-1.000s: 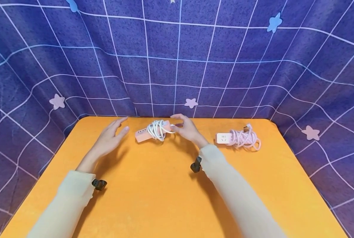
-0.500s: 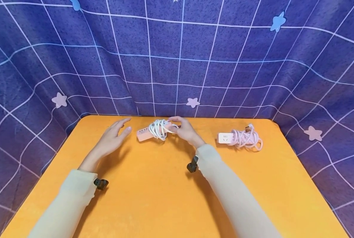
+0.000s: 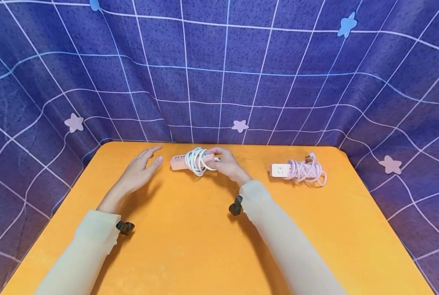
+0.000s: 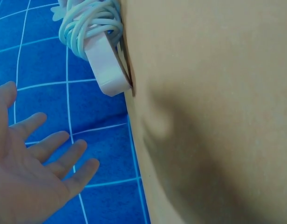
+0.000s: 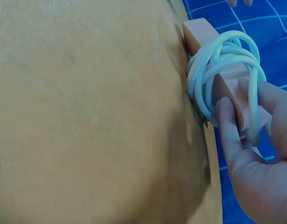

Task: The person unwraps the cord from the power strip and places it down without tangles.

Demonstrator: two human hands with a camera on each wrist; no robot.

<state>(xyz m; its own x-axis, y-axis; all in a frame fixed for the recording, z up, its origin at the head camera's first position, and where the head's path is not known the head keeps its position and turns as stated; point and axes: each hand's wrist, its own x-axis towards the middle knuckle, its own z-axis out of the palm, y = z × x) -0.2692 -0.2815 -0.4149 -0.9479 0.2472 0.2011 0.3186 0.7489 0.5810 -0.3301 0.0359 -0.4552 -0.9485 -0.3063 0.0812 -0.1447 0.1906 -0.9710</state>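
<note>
A pink power strip (image 3: 179,162) with its white cord (image 3: 195,161) wound around its middle lies near the table's back edge. My right hand (image 3: 225,164) grips its right end; in the right wrist view the thumb lies on one side of the pink body (image 5: 234,86) and a finger on top, beside a loop of the cord (image 5: 254,107). My left hand (image 3: 138,170) hovers to the left of the strip, fingers spread apart and holding nothing. The left wrist view shows that hand (image 4: 36,172) apart from the strip's near end (image 4: 106,65).
A second power strip (image 3: 280,170), white-faced with a pink cord (image 3: 306,171) bundled around it, lies at the right on the orange tabletop (image 3: 190,237). Behind the table hangs a blue gridded curtain (image 3: 204,86) with stars, which also wraps both sides.
My right hand has moved left from the strip's right end and closed its grip on it. The strip has turned slightly. The left hand stays nearly where it was.
</note>
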